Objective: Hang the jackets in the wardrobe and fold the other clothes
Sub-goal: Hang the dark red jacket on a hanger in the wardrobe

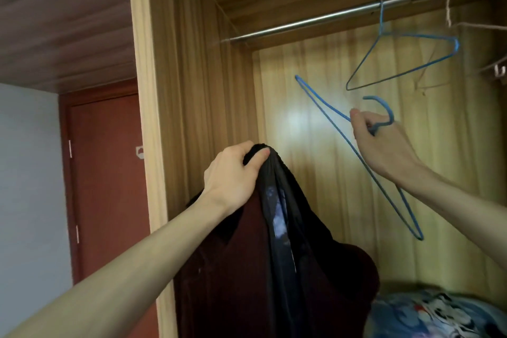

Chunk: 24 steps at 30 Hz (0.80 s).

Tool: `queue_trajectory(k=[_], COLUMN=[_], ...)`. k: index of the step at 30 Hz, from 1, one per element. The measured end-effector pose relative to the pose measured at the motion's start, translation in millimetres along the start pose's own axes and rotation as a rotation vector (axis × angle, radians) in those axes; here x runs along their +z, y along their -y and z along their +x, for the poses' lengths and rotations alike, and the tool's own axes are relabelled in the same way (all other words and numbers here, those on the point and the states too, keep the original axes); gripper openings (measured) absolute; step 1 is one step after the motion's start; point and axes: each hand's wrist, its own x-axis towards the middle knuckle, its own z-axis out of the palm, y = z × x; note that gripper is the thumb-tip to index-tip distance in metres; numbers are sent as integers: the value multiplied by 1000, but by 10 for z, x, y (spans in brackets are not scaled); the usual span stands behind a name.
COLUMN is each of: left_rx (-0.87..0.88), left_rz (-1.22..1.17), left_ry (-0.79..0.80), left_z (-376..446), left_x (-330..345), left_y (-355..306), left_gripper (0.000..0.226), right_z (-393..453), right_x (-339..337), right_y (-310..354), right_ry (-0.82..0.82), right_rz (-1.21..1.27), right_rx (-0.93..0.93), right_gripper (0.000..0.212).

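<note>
One wooden wardrobe (197, 77), open-fronted, pale grain, filled most of the view. Stood beside a red-brown door (107, 173) at left, under a dark plank ceiling (60, 22).
One dark jacket (288, 241), maroon outside with black lining showing, hung bunched in front of the wardrobe's left side panel, held up at its top, not on any hanger.
One patterned blue fabric bundle (439, 313) lay low at right, inside the wardrobe, just beside the jacket's lower edge.
One metal rail (315, 20) ran across the upper interior, slanting up to the right.
One left hand (233, 173), raised, gripped the jacket's top, thumb and curled fingers pinching the gathered cloth.
One right hand (384, 143), raised further in, fingers curled and pressed together round the neck of a blue wire hanger (356, 156); hanger tilted steeply, hook upward near the knuckles, clear of the rail and apart from the jacket.
One second blue hanger (406, 60) hung empty from the rail, above the right hand.
One knotted cord (448, 5) dangled from the rail at far right.
</note>
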Motion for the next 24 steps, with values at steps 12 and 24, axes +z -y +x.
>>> queue_trajectory(k=[12,24], left_rx=[-143,-58], left_rz=[-249,-207], left_ry=[51,120], left_z=[-471,-616], left_x=[-73,-149], left_y=[226,61], left_gripper=[43,41], right_z=[-530,-831], right_x=[-772,-875], right_y=[-326,10], right_ry=[503,977], right_rz=[498,279], right_rx=[128,236], right_gripper=[59,40])
